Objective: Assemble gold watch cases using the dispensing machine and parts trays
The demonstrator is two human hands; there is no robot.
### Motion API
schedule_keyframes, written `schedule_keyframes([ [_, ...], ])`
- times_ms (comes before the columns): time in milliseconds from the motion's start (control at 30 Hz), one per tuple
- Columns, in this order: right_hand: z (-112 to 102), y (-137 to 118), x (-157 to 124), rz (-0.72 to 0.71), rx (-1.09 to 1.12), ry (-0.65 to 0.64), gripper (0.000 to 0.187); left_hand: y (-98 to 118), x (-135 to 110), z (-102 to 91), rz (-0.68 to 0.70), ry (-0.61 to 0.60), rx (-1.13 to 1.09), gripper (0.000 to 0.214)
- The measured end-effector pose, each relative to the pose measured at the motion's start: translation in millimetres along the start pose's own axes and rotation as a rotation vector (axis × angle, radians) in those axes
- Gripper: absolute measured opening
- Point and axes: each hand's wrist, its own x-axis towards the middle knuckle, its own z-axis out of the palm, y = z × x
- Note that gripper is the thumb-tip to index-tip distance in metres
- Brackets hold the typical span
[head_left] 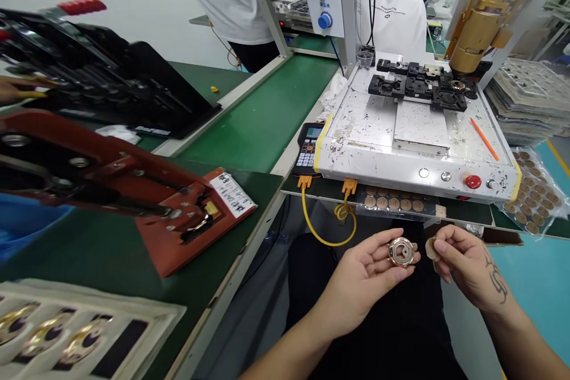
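Note:
In my left hand [363,273], above my lap, lies a round rose-gold watch case [401,252] with a ring-shaped inside. The fingers support it from below and the thumb rests near its lower edge. Just to the right, my right hand [465,264] pinches a small round brown disc [431,248] between thumb and fingers. A narrow gap separates the disc from the watch case. Beyond both hands, a sheet of similar brown discs [394,203] lies under the front edge of the white machine.
The white dispensing machine [378,160] carries black fixtures [416,86] and an orange stick [484,138]. A red-brown hand press [178,219] and a tray of gold cases [164,320] are left. Stacked trays [529,95] and bagged discs [532,190] lie right. Other people work beyond.

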Motion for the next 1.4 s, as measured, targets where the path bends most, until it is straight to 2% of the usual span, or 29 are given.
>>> schedule_keyframes([
  [733, 2.5, -4.9, -3.2, 0.022, -0.041, 0.018, 0.039, -5.2, -4.5, -1.5, 0.049, 0.012, 0.059, 0.060],
  [1033, 4.9, -3.4, 1.3, 0.030, -0.027, 0.018, 0.041, -3.4, -3.2, -7.3, -0.010, -0.016, 0.009, 0.067],
  [1400, 9.2, -4.2, 0.8, 0.031, 0.002, -0.010, 0.041, -5.8, -0.3, -11.8, 0.000, -0.026, -0.106, 0.049],
])
